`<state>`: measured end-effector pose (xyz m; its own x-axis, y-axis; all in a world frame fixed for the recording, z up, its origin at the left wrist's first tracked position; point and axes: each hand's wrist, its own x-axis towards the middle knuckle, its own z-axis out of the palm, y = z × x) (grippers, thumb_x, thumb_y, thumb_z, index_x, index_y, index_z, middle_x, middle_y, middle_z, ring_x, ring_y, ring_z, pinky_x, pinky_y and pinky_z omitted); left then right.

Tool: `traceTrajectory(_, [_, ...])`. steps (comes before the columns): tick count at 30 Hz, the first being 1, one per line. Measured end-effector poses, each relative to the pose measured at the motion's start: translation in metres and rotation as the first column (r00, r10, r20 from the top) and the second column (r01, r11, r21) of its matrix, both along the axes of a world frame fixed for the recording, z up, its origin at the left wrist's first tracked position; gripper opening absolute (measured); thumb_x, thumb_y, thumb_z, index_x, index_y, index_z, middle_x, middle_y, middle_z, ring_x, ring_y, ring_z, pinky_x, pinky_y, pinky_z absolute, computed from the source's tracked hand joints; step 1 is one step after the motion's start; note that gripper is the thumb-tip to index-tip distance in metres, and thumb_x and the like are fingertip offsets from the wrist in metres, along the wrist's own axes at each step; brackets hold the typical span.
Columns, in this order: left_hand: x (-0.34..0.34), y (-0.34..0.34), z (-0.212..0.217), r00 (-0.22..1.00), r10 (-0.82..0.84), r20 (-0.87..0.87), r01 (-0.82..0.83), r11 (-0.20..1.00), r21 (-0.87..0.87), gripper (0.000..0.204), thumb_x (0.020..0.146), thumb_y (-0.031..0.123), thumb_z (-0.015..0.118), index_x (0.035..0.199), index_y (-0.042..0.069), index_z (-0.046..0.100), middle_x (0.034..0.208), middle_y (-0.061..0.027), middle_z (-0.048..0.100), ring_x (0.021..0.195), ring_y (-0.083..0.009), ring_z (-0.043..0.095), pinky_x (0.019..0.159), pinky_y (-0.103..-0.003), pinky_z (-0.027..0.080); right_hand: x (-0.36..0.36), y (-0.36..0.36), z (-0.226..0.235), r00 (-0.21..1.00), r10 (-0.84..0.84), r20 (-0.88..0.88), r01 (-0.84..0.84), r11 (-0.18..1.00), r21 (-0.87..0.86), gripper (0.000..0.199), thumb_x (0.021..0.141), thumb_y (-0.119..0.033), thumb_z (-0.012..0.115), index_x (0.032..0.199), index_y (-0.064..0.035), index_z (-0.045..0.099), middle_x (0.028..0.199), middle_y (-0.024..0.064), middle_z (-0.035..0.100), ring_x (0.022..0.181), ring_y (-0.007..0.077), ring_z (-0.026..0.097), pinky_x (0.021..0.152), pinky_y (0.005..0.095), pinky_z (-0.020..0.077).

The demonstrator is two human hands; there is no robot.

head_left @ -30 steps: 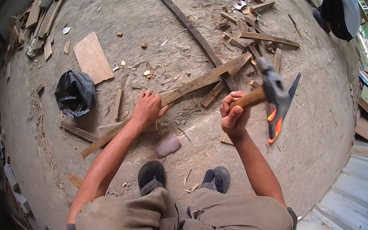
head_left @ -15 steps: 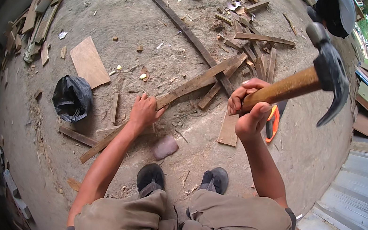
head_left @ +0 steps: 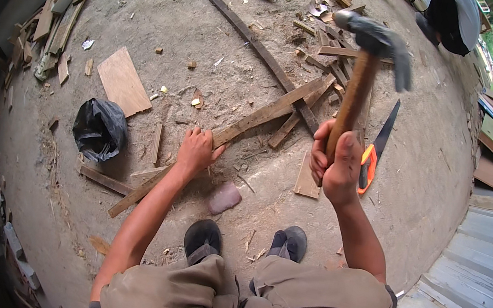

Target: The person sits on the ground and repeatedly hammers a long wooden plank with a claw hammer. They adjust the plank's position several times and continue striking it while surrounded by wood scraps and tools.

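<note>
In my right hand (head_left: 339,161) is a claw hammer (head_left: 357,88), raised nearly upright by its wooden handle, the metal head at the top. My left hand (head_left: 197,154) grips a long wooden plank (head_left: 265,111) that slants from near my left foot up to the right. Its far end rests across a darker wooden beam (head_left: 248,38), and other pieces of wood lie beneath it. A handsaw (head_left: 379,142) with an orange and black handle lies on the ground just right of my right hand.
A black plastic bag (head_left: 99,130) stands open at the left, beside a flat plywood piece (head_left: 123,81). Scrap wood (head_left: 338,52) is heaped beyond the plank. A reddish block (head_left: 224,198) lies before my feet. Corrugated metal sheets (head_left: 472,264) lie at right; part of another person (head_left: 450,22) shows at the far right.
The hammer has swung from leaning right to nearly upright, its head moving left, and more of the saw blade shows. My left hand still holds the plank.
</note>
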<state>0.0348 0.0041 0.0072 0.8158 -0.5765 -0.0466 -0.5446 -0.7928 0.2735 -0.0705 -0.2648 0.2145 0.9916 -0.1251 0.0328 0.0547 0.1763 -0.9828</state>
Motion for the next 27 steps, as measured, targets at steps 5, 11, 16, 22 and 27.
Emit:
traceTrajectory(5, [0.002,-0.009,0.005,1.000,-0.018,-0.005,0.018,1.000,0.006,0.054,0.093,0.052,0.064,0.085,-0.001,0.060,0.083,-0.0198,0.067,0.094,-0.0336,0.061,0.089,-0.045,0.046,0.019,-0.011,-0.087,0.908,-0.098,0.407,0.142,0.987,-0.078,0.063,0.101,-0.066,0.040,0.095,-0.0037,0.044,0.064,-0.0010,0.040,0.053,0.0052,0.035,0.046,0.0225,0.0268])
traceTrajectory(11, [0.003,-0.005,0.003,0.994,-0.017,0.108,0.017,1.000,-0.002,0.061,0.093,0.061,0.060,0.082,0.000,0.060,0.078,-0.0171,0.066,0.088,-0.0311,0.060,0.085,-0.042,0.046,-0.013,-0.006,-0.163,0.873,-0.113,-0.474,-0.078,0.928,-0.365,0.057,0.105,-0.058,0.041,0.084,-0.0066,0.053,0.061,-0.0044,0.046,0.053,0.0050,0.044,0.047,0.0214,0.0318])
traceTrajectory(16, [0.001,-0.002,0.000,0.990,-0.010,0.140,0.013,1.000,-0.018,0.065,0.094,0.065,0.056,0.081,0.001,0.060,0.077,-0.0168,0.065,0.086,-0.0307,0.060,0.084,-0.042,0.045,-0.011,0.005,-0.070,0.974,-0.071,-0.217,0.069,0.997,-0.016,0.052,0.107,-0.055,0.039,0.090,-0.0067,0.051,0.063,-0.0051,0.042,0.051,0.0018,0.036,0.045,0.0196,0.0289])
traceTrajectory(22, [0.002,-0.011,-0.003,0.995,-0.030,0.096,0.032,0.999,-0.028,0.065,0.094,0.064,0.056,0.081,0.000,0.060,0.080,-0.0182,0.066,0.088,-0.0315,0.060,0.085,-0.042,0.045,-0.008,-0.008,-0.137,0.991,-0.135,-0.011,0.131,0.977,-0.165,0.050,0.107,-0.050,0.041,0.088,-0.0056,0.052,0.063,-0.0038,0.045,0.052,0.0040,0.039,0.047,0.0227,0.0306])
traceTrajectory(27, [0.008,-0.003,0.002,0.997,-0.006,0.072,0.007,1.000,-0.008,0.066,0.094,0.064,0.056,0.082,0.000,0.060,0.081,-0.0190,0.067,0.089,-0.0321,0.061,0.086,-0.042,0.045,-0.004,-0.012,-0.152,0.861,-0.158,-0.483,-0.045,0.923,-0.382,0.057,0.107,-0.054,0.040,0.081,-0.0053,0.054,0.060,-0.0017,0.047,0.057,0.0065,0.046,0.052,0.0248,0.0358])
